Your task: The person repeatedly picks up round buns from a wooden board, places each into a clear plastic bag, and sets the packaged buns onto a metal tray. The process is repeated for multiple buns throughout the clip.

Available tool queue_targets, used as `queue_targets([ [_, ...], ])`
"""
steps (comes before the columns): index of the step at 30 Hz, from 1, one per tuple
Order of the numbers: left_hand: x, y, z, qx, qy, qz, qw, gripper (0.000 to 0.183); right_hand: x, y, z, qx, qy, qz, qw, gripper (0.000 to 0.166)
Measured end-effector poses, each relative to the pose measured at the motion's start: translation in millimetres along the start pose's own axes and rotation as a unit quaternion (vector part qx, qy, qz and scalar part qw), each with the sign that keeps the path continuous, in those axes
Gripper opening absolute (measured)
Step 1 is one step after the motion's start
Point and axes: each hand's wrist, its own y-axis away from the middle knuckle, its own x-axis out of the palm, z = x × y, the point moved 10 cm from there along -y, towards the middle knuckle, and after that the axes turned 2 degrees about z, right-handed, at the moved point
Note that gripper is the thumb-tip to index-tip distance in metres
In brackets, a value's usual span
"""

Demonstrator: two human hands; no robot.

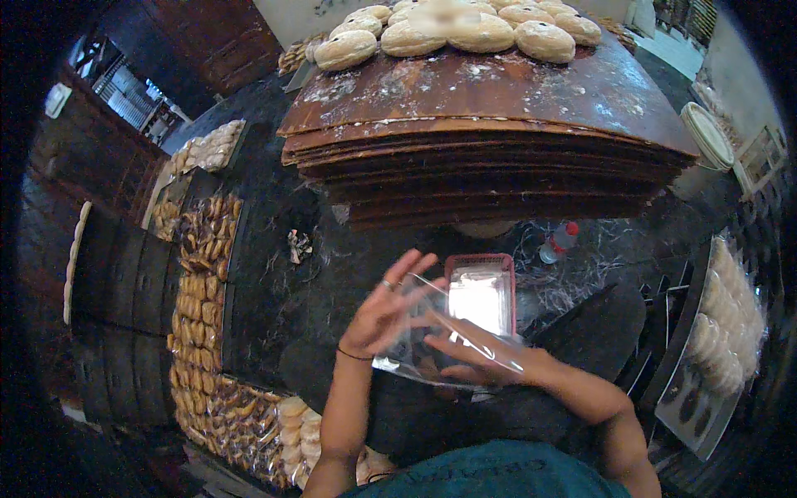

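A clear plastic bag (418,367) spans the space between my two hands, one long edge slanting down to the right. My left hand (380,311), with a ring and a thin dark wristband, has its fingers spread at the bag's upper left edge. My right hand (476,353) points left, fingers apart, with the film lying over its back and wrist. Motion blur hides whether either hand pinches the film. Just beyond them lies a pink plastic basket (512,292) holding a stack of clear plastic bags (476,295), bright with glare.
A stack of brown boards (485,155) stands ahead, with floury round buns (411,38) on top. Packed bread (198,305) lines the left side. At right are a tray of wrapped buns (722,330) and a red-capped bottle (558,243). Crumpled scraps (300,246) lie left of centre.
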Motion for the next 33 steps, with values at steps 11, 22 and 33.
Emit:
queue_targets([
  [11,28,13,27,0.247,-0.007,-0.085,0.965,0.086,-22,-5,-25,0.123,-0.071,-0.106,0.984,0.070],
  [22,-95,71,-36,0.393,0.217,-0.275,0.850,0.047,-304,17,30,0.144,0.222,-0.460,0.848,0.047],
  [33,-64,6,93,0.095,0.617,-0.188,0.759,0.069,-403,-71,-105,0.346,0.345,-0.344,0.802,0.104],
])
